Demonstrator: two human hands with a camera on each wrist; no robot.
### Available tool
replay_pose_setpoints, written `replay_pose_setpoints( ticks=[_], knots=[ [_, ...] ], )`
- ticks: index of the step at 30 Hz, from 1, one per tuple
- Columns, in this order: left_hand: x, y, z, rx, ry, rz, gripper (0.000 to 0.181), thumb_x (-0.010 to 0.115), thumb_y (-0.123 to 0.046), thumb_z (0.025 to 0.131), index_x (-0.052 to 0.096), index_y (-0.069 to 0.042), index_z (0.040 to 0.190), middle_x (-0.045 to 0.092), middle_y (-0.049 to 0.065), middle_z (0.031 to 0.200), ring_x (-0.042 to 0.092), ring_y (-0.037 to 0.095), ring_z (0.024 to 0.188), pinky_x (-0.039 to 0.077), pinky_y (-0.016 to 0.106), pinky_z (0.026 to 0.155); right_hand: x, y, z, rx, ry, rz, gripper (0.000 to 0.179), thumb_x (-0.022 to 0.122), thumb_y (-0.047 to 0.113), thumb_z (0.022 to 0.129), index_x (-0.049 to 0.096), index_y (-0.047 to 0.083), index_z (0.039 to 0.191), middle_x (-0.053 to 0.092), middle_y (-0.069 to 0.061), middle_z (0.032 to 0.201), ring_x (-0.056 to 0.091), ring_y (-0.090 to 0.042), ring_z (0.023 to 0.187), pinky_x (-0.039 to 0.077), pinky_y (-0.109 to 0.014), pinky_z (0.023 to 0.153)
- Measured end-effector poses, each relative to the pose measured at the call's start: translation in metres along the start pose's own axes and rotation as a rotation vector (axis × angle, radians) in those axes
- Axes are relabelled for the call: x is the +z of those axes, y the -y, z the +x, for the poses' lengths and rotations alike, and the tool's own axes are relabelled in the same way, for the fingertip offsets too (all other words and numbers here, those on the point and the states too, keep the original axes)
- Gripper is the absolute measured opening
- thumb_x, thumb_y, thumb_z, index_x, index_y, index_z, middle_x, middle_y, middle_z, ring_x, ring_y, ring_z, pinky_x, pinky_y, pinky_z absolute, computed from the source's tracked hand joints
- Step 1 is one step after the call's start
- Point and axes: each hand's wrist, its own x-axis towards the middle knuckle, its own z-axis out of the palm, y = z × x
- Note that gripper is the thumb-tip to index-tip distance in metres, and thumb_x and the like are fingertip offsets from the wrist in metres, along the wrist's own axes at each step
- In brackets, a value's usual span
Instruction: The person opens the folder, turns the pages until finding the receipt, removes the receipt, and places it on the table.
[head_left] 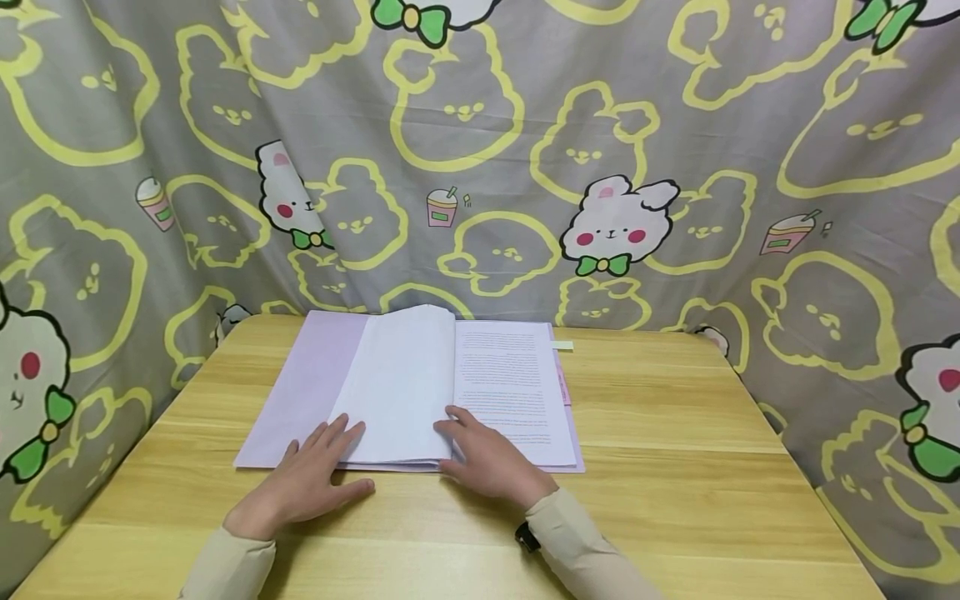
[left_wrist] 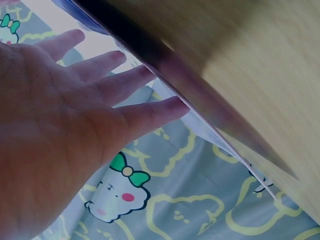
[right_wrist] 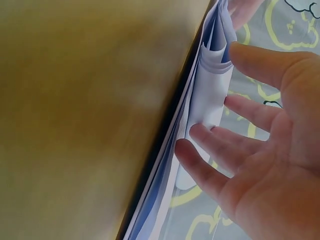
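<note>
A lilac folder point(head_left: 306, 375) lies spread on the table with papers in it. To the left of its fold is a blank white sheet point(head_left: 405, 379); a printed page point(head_left: 504, 375) lies to the right. My left hand point(head_left: 311, 475) has its fingers extended onto the lower left of the blank sheet and the cover, thumb out toward the table. Beside the fold, my right hand point(head_left: 487, 454) touches the paper's lower part with spread fingers. In the right wrist view its fingertips lie along the curved white sheets point(right_wrist: 212, 90).
The wooden table point(head_left: 675, 467) extends around the folder. Small pale green point(head_left: 562, 345) and pink tabs point(head_left: 562, 383) stick out at the folder's right edge. A grey curtain point(head_left: 495, 108) with cartoon animals hangs behind and on both sides. A black band point(head_left: 527, 537) sits at the right wrist.
</note>
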Motion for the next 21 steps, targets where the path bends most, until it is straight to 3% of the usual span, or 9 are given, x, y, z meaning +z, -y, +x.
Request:
replay_pose_setpoints(
  ticks=[12, 21],
  knots=[
    [-0.001, 0.000, -0.001, 0.013, 0.021, 0.027, 0.083, 0.067, -0.064, 0.089, 0.052, -0.012, 0.151, 0.033, 0.025, 0.162, 0.028, 0.058, 0.146, 0.022, 0.084, 0.105, 0.002, 0.006, -0.005, -0.044, 0.056, -0.058, 0.048, 0.066, 0.032, 0.099, 0.059, 0.014, 0.143, 0.042, -0.010, 0.161, 0.046, -0.030, 0.144, 0.039, -0.045, 0.118],
    [-0.002, -0.001, -0.001, -0.007, 0.055, 0.011, 0.082, 0.066, -0.065, 0.089, 0.052, -0.013, 0.151, 0.034, 0.023, 0.162, 0.025, 0.057, 0.147, 0.020, 0.083, 0.107, -0.008, 0.001, -0.005, -0.016, 0.050, 0.010, 0.047, 0.065, 0.035, 0.100, 0.059, 0.013, 0.142, 0.047, -0.011, 0.156, 0.051, -0.029, 0.139, 0.043, -0.044, 0.115]
  ],
)
